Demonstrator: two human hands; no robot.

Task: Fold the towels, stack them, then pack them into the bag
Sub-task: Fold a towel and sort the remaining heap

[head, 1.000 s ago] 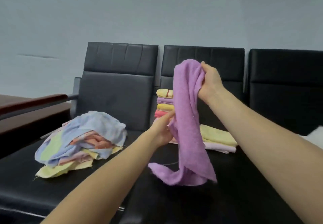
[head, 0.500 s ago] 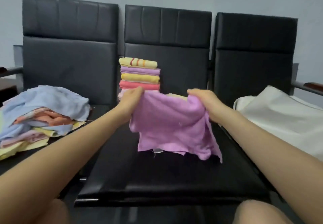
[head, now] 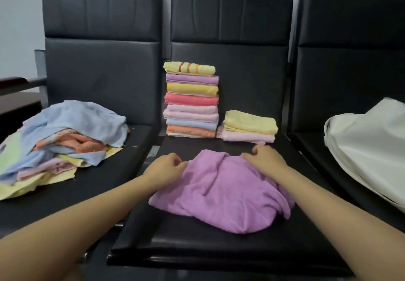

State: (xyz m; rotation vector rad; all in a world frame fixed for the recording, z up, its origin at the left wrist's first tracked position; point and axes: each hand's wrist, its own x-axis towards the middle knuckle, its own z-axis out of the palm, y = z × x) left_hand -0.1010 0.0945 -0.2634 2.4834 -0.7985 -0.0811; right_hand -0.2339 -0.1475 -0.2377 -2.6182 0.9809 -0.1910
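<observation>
A purple towel [head: 221, 193] lies rumpled on the middle chair seat [head: 197, 245]. My left hand [head: 167, 167] pinches its far left edge with curled fingers. My right hand [head: 266, 160] grips the far right edge, knuckles up. Behind the towel stands a tall stack of folded towels [head: 191, 103] against the backrest, topped by a yellow striped one. A short stack of folded towels [head: 249, 127], yellow over pink, sits beside it on the right. A heap of unfolded towels [head: 61, 140] covers the left seat. The white bag [head: 368, 149] lies on the right seat.
Three black padded chairs stand side by side against a pale wall. A dark wooden armrest [head: 13, 82] shows at the far left edge. A narrow gap separates the left and middle seats.
The purple towel, held up spread between both hands half a second ago, has come down onto the middle seat. Both hands have lowered with it and sit wider apart.
</observation>
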